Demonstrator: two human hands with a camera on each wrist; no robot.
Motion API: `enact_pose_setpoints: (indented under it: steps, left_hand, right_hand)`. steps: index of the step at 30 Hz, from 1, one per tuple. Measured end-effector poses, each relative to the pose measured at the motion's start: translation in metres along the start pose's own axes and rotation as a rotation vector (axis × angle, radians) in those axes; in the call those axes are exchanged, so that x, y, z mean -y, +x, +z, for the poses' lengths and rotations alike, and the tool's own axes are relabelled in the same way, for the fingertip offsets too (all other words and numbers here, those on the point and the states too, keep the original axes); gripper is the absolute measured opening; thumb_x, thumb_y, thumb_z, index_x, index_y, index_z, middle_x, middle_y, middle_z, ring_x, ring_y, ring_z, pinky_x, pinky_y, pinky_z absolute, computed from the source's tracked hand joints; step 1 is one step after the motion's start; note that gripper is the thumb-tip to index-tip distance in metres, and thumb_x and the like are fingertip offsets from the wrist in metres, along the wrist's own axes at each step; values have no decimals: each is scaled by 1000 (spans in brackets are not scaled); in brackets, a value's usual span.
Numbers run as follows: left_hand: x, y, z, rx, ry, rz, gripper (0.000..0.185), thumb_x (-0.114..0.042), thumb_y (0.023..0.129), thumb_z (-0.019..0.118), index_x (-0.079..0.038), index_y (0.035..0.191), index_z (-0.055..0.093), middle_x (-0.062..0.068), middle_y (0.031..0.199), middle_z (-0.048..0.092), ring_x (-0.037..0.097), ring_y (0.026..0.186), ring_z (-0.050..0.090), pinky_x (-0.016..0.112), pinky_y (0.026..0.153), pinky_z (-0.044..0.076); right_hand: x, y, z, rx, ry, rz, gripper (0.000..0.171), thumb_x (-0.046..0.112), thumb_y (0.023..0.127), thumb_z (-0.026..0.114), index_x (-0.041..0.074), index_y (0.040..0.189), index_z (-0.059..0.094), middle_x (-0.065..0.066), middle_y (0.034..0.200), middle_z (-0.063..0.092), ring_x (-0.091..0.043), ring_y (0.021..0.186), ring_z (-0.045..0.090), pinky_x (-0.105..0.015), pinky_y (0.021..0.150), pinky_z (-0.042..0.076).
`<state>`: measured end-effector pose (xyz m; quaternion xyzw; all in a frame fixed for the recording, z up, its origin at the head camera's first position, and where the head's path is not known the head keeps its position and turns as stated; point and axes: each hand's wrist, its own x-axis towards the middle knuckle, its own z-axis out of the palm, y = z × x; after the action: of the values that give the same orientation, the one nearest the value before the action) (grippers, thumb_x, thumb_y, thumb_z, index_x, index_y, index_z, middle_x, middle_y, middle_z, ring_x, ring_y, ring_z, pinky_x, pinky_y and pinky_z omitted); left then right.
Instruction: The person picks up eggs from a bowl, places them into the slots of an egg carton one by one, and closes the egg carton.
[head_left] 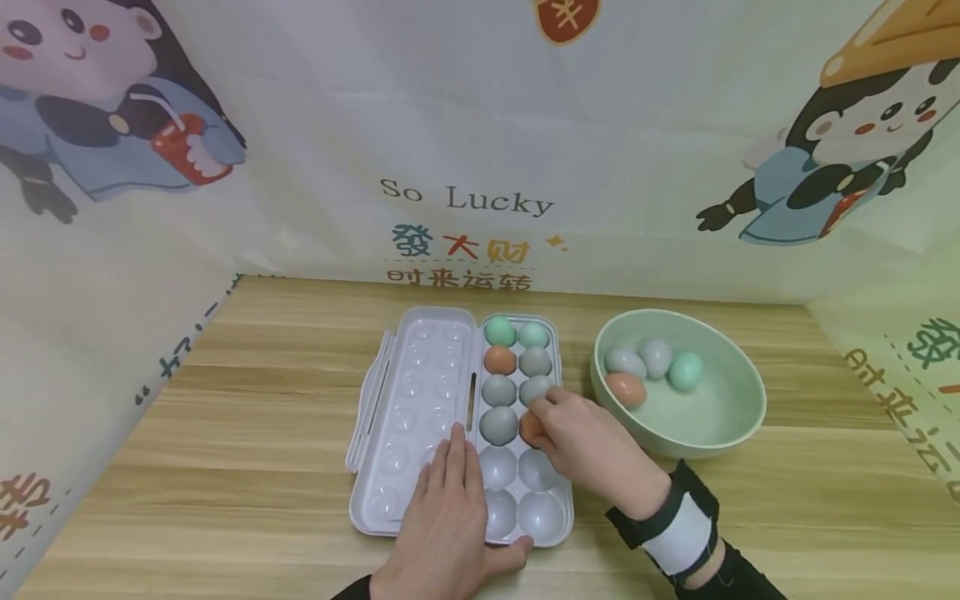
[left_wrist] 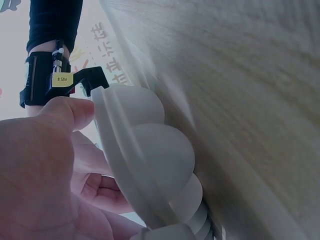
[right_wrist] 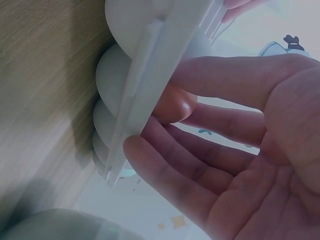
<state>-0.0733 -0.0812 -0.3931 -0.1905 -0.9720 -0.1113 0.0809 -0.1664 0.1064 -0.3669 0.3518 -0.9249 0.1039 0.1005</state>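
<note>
An open white plastic egg box (head_left: 567,533) lies on the table, its lid (head_left: 427,404) folded out to the left. Green, grey and brown eggs fill the far cups; the cups at the near end show bare. My right hand (head_left: 592,442) pinches a brown egg (right_wrist: 174,105) between thumb and fingers, at the fourth cup of the right column. Beside it sits a grey egg (head_left: 498,426). My left hand (head_left: 450,517) rests with straight fingers across the box near the hinge, its thumb on the near rim, as the left wrist view also shows.
Just right of the box stands a pale green bowl (head_left: 720,417) holding several eggs: grey ones, a brown one (head_left: 626,389) and a green one (head_left: 686,371). A printed cloth (head_left: 637,192) hangs behind and at the sides of the wooden table (head_left: 277,433).
</note>
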Motion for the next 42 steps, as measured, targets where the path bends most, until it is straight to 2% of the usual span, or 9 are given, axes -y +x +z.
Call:
enact_pose_setpoints:
  steps: [11, 16, 19, 24, 27, 28, 34, 37, 42]
  left_hand:
    - [0, -2, 0, -12, 1, 6, 109, -65, 73, 68, 22, 133, 42, 39, 145, 31, 47, 130, 40, 55, 99, 40]
    - [1, -2, 1, -17, 5, 15, 109, -65, 74, 68, 22, 133, 42, 39, 144, 32, 47, 129, 41, 55, 98, 41]
    - [0, -2, 3, -33, 22, 19, 108, -66, 73, 67, 22, 132, 44, 39, 143, 34, 47, 128, 42, 55, 97, 41]
    - [0, -2, 3, -66, 41, 15, 109, -66, 71, 68, 21, 132, 45, 37, 142, 36, 46, 126, 44, 55, 96, 42]
    - [-1, -3, 3, -64, 31, 9, 108, -66, 71, 69, 21, 132, 45, 37, 142, 37, 46, 126, 44, 56, 97, 41]
    - [-1, -3, 3, -60, 27, 6, 108, -66, 71, 69, 21, 132, 45, 37, 142, 37, 46, 126, 44, 56, 97, 41]
    - [-1, -3, 2, -40, 18, -1, 107, -65, 73, 67, 21, 132, 45, 36, 143, 36, 46, 127, 43, 57, 98, 40]
    - [-1, -2, 2, -42, 21, -7, 107, -65, 73, 67, 20, 132, 45, 36, 143, 36, 46, 127, 43, 57, 98, 40]
    - [-1, -2, 1, -26, 11, -25, 107, -65, 73, 66, 20, 133, 44, 37, 143, 36, 47, 128, 42, 58, 99, 38]
  right_hand:
    - [7, -2, -8, -8, -13, 5, 20, 14, 85, 77, 11, 81, 58, 0, 74, 49, -15, 65, 51, -26, 53, 45]
    - [8, -12, -24, -33, -48, 10, 18, 15, 82, 79, 8, 87, 63, 1, 76, 50, -15, 68, 51, -27, 57, 44]
    - [5, -18, -36, -55, -99, -5, 20, 14, 79, 80, 7, 83, 61, 0, 74, 51, -18, 69, 50, -30, 59, 44]
    - [-2, -27, -56, -74, -117, 16, 20, 16, 80, 80, 5, 86, 65, -3, 79, 56, -24, 74, 56, -36, 59, 49]
    - [-11, -31, -67, -71, -107, 32, 19, 15, 82, 79, 3, 92, 67, -4, 82, 59, -21, 69, 58, -34, 55, 50]
    - [-14, -32, -70, -67, -103, 28, 17, 14, 83, 78, 4, 90, 66, -4, 80, 58, -19, 67, 57, -34, 55, 49]
    - [-43, -35, -97, -19, -58, 30, 13, 19, 89, 74, 7, 90, 69, -3, 83, 64, -18, 72, 59, -37, 61, 51]
    - [-62, -33, -110, 49, -2, 58, 20, 22, 89, 73, 3, 96, 72, -4, 87, 67, -16, 73, 62, -37, 64, 52]
    - [-95, -26, -123, 146, 75, 94, 11, 15, 89, 73, 5, 93, 74, 3, 83, 68, -11, 72, 61, -35, 63, 51]
